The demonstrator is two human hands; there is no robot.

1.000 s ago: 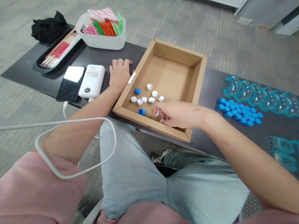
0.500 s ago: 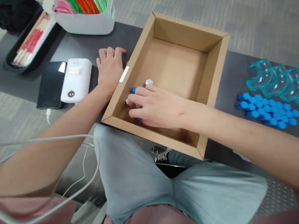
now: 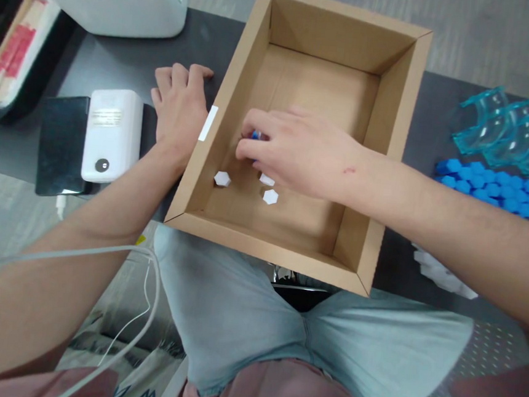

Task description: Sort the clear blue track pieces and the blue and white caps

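Note:
Inside the cardboard box [image 3: 326,68], my right hand [image 3: 296,149] is closed around small blue hexagonal pieces [image 3: 256,136]; fingers hide most of them, and how many I cannot tell. Below the hand, white hexagonal pieces lie on the box floor: one white hexagon [image 3: 222,179] near the left wall, another white hexagon [image 3: 271,196] nearer the front, and a third partly under my palm. My left hand [image 3: 180,101] rests on the dark table against the box's left side, fingers spread and holding nothing.
Right of the box lie many blue hexagonal pieces [image 3: 492,187], clear teal curved holders [image 3: 515,131] and a pile of white pieces [image 3: 443,273]. On the left are a white power bank [image 3: 112,136], a black phone [image 3: 62,144], a white bin [image 3: 132,14] and a looping white cable [image 3: 156,275].
My right hand has moved up from the box's front left corner, with blue pieces in its fingers, uncovering white hexagons. My left hand stays by the box. The view has shifted closer.

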